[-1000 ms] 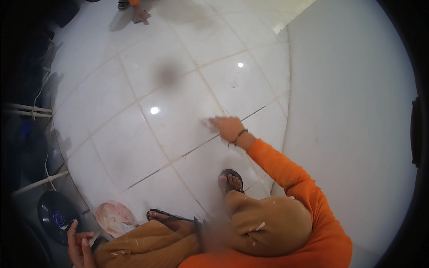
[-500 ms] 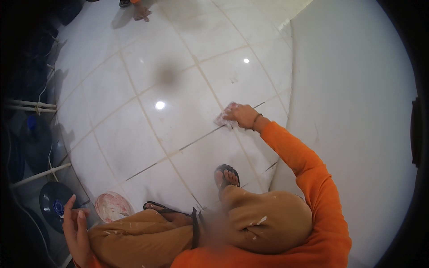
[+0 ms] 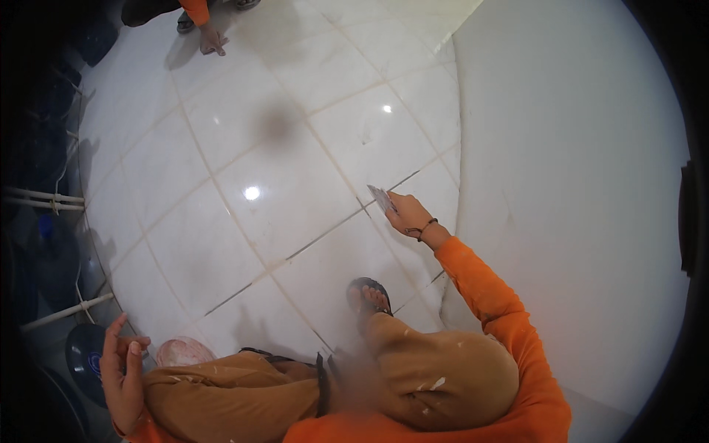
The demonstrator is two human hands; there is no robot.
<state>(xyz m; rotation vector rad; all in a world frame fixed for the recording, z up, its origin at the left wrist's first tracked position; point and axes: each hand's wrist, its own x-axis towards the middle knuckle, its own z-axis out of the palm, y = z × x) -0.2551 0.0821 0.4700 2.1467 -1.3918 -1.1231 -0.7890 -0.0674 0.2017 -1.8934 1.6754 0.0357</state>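
Note:
My right hand (image 3: pixel 410 216) is closed on a crumpled, greyish-white piece of cloth or plastic (image 3: pixel 381 198). It is held at a crossing of tile joints, its pointed end toward the far left; I cannot tell whether it touches the floor. Dark lines mark the joint (image 3: pixel 325 236) running beside it, while other joints are cream. At the lower left, my left hand (image 3: pixel 127 369) is raised beside my knee, its fingers apart and holding nothing. Just right of that hand, a round, shallow dish (image 3: pixel 183 352) with pinkish-white smears sits on the floor, partly covered by my trouser leg.
White glossy tiles (image 3: pixel 251 162) cover the floor. A pale wall (image 3: pixel 561 184) rises on the right. Along the left stand large dark-blue bottles (image 3: pixel 55 244) among white pipes (image 3: pixel 74 308). Another person's hand (image 3: pixel 213 41) touches the floor at the far left.
My right hand has turned and drawn slightly back; the whitish piece, earlier spread against the tiles, now shows narrow and edge-on. The view has shifted, bringing more of the other person in.

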